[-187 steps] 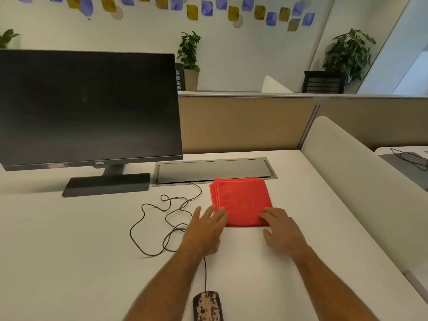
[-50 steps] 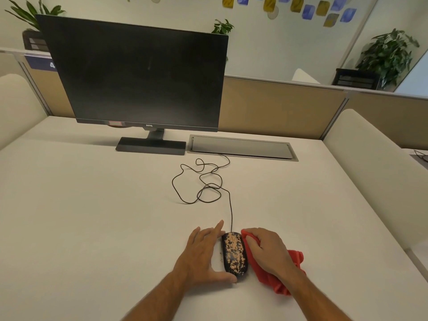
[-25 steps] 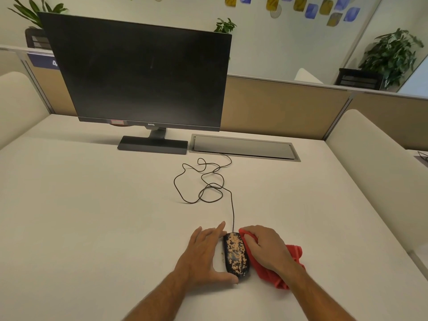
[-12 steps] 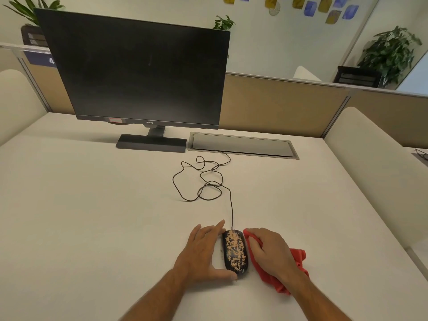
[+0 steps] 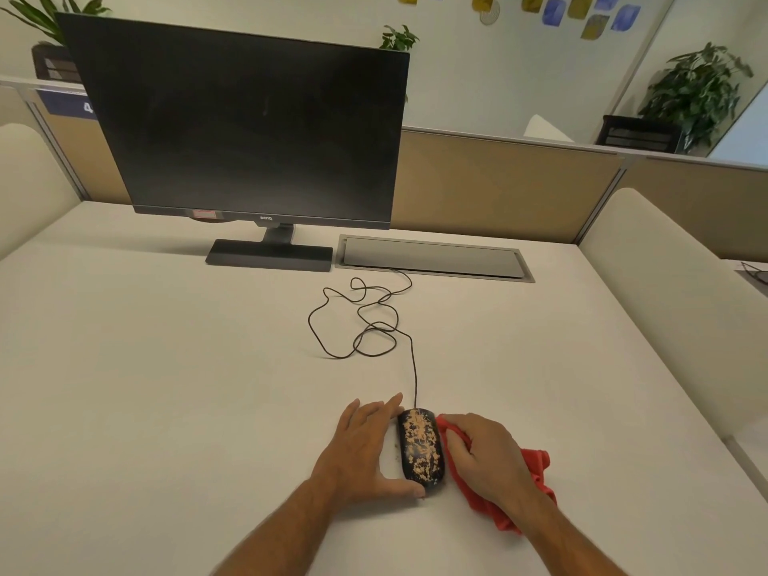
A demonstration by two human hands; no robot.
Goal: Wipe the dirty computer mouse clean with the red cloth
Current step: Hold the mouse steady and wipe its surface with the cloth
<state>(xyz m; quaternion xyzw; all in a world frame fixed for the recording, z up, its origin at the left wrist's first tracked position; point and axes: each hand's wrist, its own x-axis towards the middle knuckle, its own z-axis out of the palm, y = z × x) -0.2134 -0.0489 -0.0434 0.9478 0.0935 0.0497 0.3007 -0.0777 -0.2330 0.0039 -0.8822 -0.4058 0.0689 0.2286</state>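
A black wired computer mouse (image 5: 420, 450), speckled all over with tan grime, lies on the white desk near the front edge. My left hand (image 5: 362, 449) rests flat against its left side, thumb hooked round the rear end, bracing it. My right hand (image 5: 484, 458) presses the bunched red cloth (image 5: 536, 471) against the mouse's right side. Most of the cloth is under that hand and trails out to the right. A few tan crumbs lie on the desk between my left hand and the mouse.
The mouse cable (image 5: 365, 322) loops across the desk to a grey cable hatch (image 5: 432, 259) at the back. A black monitor (image 5: 245, 130) stands back left on its base. Beige partitions enclose the desk; a padded divider (image 5: 673, 293) runs along the right.
Since 7.5 s ago my right hand has picked up the folded cloth and brought it to the mouse. Over the last second both hands stay put; only the view shifts slightly.
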